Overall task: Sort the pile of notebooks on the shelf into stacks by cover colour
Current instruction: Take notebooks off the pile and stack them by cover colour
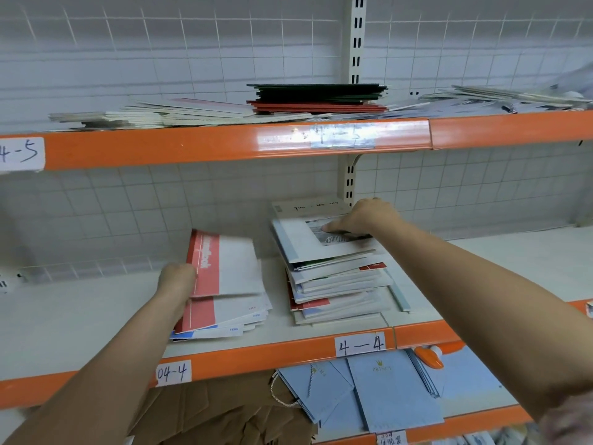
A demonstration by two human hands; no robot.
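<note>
Notebooks sit in 2 heaps on the shelf [96,303]: my left hand [177,279] grips a red-banded notebook [224,264] over its matching stack [224,316], while my right hand [362,220] pinches the top grey notebook [308,242] off the mixed pile [337,290].

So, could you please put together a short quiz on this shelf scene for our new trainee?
1. True or false: the left hand holds a red-banded notebook tilted up over the left stack.
2. Where is the right hand? A) on the mixed pile B) on the top shelf C) on the blue bags
3. Fill in: the label below the mixed pile reads ____.

Key: 1 true; 2 A; 3 4-4.
</note>
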